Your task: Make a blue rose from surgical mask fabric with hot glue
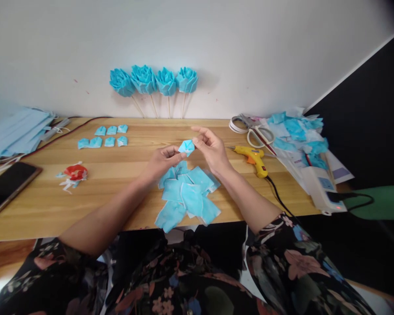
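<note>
Between my two hands is a small folded piece of blue fabric (187,148), held above the table. My left hand (167,159) pinches its lower left edge between thumb and fingers. With thumb and index finger, my right hand (210,151) grips its right side, the other fingers loosely raised. Right below lies a loose pile of cut blue fabric pieces (192,197), partly overlapping. Over to the left, several small folded blue petals (109,141) rest in two rows.
Several blue fabric flowers (144,79) on sticks lean on the wall. A yellow glue gun (254,158), scissors (258,133), white tape roll (238,124), blue scraps (295,127) and a power strip (325,192) are right. Left are face masks (22,129), a phone (9,186) and a red-orange bundle (76,173).
</note>
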A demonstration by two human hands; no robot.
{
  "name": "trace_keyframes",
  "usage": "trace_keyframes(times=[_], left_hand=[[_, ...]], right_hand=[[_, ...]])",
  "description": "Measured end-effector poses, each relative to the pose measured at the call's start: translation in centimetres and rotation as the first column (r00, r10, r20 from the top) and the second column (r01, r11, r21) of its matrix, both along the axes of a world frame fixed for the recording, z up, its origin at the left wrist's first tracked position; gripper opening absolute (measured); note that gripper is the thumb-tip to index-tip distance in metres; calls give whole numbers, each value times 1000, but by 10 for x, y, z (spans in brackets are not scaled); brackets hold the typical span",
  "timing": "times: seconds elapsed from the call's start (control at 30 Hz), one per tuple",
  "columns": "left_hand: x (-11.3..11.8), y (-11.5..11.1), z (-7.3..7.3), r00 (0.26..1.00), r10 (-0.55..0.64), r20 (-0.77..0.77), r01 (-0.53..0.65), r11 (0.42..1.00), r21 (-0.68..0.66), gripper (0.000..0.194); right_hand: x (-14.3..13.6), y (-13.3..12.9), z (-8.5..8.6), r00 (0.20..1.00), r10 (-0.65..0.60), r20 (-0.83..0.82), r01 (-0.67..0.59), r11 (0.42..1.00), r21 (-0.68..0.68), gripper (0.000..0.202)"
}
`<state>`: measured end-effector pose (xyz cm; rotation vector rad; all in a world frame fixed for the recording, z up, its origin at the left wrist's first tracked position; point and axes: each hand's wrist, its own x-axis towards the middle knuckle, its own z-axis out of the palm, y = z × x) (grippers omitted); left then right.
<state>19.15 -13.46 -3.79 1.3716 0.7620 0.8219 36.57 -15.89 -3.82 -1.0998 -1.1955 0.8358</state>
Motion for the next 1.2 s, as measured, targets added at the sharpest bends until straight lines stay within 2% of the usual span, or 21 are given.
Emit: trace_keyframes(times=[0.2, 0.33, 0.47, 0.6, 0.83, 1.2], left_hand=[[-2, 2, -2, 1000, 9, 5, -9, 999, -34, 27], [-3, 4, 0, 1000, 10, 12, -9, 1000, -8, 26], [-3, 5, 2, 996, 82, 27, -82, 997, 12, 25], [-3, 5, 2, 990, 139, 40, -140, 990, 18, 27], [-5, 5, 1, 985, 154, 79, -156, 987, 23, 26], [-4, 7, -5, 987, 125, 96, -127, 992, 12, 27]], right_hand=[[-4, -1, -1, 1000, 2, -9, -2, 1000, -14, 31], [-2, 0, -2, 1000, -4, -17, 4, 999, -34, 35], [3, 1, -3, 995, -10, -103, 4, 998, -62, 40], [3, 0, -5, 989, 54, -135, -70, 990, -123, 37], [-1, -1, -9, 977, 184, -107, -203, 957, -209, 23], [-3, -2, -8, 968, 209, -138, -234, 951, -201, 30]])
